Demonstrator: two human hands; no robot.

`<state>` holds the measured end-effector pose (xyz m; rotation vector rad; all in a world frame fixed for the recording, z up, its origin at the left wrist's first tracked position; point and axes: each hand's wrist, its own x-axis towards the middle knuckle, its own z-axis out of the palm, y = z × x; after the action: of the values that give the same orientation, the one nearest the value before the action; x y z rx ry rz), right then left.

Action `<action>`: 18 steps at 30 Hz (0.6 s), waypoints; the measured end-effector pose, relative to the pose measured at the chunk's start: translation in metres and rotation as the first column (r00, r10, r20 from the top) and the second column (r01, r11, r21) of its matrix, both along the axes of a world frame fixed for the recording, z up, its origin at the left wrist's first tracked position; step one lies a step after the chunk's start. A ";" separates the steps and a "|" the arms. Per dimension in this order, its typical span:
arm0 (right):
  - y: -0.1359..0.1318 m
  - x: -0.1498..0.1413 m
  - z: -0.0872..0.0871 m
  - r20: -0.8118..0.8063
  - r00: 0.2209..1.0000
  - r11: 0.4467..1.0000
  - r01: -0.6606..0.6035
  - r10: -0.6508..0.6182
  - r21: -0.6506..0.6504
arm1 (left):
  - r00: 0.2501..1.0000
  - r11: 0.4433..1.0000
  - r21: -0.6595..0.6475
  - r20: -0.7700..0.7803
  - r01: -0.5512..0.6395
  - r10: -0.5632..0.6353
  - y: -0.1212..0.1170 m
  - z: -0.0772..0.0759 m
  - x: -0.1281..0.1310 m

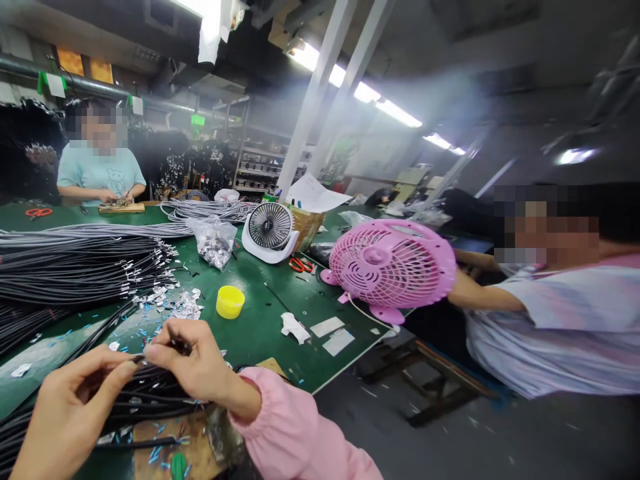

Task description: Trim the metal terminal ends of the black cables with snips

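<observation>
My left hand pinches a black cable close to its end, between thumb and forefinger. Fingertips of my right hand meet that end and are closed, with a small pale bit showing between the hands. Something dark shows inside the curl of the right fingers, too hidden to name. Under both hands lie more black cables. Below them a worn wooden board carries a stripped cable end with thin coloured wires, blue scraps and a green round piece.
Bundled black cables with foil ends lie left, near foil scraps. A yellow tub, white fan, orange-handled scissors and pink fan stand or lie ahead. One person works across the table, another sits right.
</observation>
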<state>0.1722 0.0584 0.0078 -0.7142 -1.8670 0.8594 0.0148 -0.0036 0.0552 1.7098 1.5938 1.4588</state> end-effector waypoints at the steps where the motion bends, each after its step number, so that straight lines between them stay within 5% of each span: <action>1: -0.001 -0.001 0.002 0.040 0.998 0.989 0.045 -0.051 0.140 | 0.998 0.998 0.007 0.021 -0.058 0.058 0.000 -0.002 0.000; 3: -0.002 -0.003 0.003 0.088 0.992 0.952 0.064 -0.094 0.298 | 0.995 0.995 0.021 0.039 -0.095 0.094 0.000 -0.004 -0.002; 4: -0.003 -0.004 0.003 0.086 0.994 0.967 0.052 -0.075 0.248 | 0.996 0.997 0.027 0.046 -0.079 0.078 0.000 -0.004 -0.003; 6: -0.003 -0.004 0.002 0.002 1.000 0.998 -0.026 0.026 -0.050 | 0.997 0.999 0.040 0.073 -0.017 0.014 0.001 -0.003 -0.003; 8: -0.003 -0.005 0.000 -0.135 0.987 0.932 -0.124 0.082 -0.340 | 0.994 0.996 0.084 0.104 0.029 -0.037 0.002 -0.002 -0.001; 11: -0.001 -0.005 -0.004 -0.253 0.967 0.856 -0.161 0.036 -0.492 | 0.996 0.987 0.161 0.085 0.023 -0.038 0.002 -0.001 0.004; 15: -0.003 -0.002 -0.004 -0.249 0.967 0.867 -0.076 -0.056 -0.492 | 0.997 0.991 0.133 0.067 0.026 -0.036 0.001 -0.002 0.008; 18: -0.007 0.002 -0.001 -0.148 0.987 0.976 0.034 -0.068 -0.217 | 0.994 0.999 0.014 0.098 0.042 -0.043 0.002 -0.008 0.005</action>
<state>0.1738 0.0516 0.0072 -0.8002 -1.6271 1.0630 0.0200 -0.0018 0.0477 1.6415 1.4914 1.5099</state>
